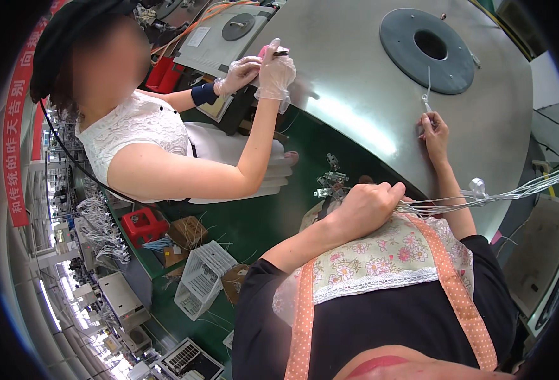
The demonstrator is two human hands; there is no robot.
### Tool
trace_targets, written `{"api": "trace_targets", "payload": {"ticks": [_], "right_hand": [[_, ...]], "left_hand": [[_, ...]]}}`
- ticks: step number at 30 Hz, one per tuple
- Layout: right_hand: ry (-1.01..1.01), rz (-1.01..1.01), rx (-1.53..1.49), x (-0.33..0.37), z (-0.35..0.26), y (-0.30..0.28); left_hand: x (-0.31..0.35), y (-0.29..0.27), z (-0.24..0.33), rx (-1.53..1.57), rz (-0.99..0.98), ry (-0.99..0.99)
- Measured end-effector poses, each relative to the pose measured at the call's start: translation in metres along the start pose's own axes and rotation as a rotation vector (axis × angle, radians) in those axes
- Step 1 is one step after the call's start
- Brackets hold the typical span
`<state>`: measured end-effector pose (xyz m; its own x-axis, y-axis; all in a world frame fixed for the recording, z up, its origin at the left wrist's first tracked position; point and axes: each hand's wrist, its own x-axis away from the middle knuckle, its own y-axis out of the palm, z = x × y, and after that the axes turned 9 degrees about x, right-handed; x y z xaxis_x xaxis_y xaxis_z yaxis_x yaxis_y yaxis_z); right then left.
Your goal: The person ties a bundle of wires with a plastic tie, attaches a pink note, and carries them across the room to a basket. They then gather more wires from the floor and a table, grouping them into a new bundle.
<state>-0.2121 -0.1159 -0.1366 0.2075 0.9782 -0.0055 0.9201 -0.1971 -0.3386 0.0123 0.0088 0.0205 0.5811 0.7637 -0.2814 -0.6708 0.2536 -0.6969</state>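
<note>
My left hand is closed in front of the apron, gripping a bundle of thin pale wires. The wires run off to the right; a clear plastic piece sits on them. Left of that hand hangs a cluster of small metal fittings; I cannot tell if they belong to the bundle. Over the metal table, my right hand pinches a thin whitish strip that points up toward the grey ring-shaped disc. Its exact kind is too small to make out.
The shiny metal table curves round ahead. At its left a co-worker with gloved hands holds something pink and black. Below left are a white plastic basket, a red crate and cardboard boxes with wires.
</note>
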Motion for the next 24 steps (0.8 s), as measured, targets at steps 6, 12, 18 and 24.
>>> {"api": "trace_targets", "payload": {"ticks": [6, 12, 18, 24], "right_hand": [[0.001, 0.003, -0.003, 0.002, -0.005, -0.003], [0.112, -0.236, -0.229, 0.005, -0.046, -0.029], [-0.053, -0.696, -0.348, 0.003, -0.103, -0.081], [-0.139, -0.644, -0.573, 0.001, -0.146, -0.063]], "left_hand": [[-0.001, -0.003, -0.002, 0.011, 0.009, -0.008], [0.008, 0.007, -0.043, 0.023, 0.006, -0.055], [0.045, 0.023, -0.105, 0.205, -0.032, -0.195], [0.064, 0.042, -0.131, 0.141, 0.005, -0.287]]}}
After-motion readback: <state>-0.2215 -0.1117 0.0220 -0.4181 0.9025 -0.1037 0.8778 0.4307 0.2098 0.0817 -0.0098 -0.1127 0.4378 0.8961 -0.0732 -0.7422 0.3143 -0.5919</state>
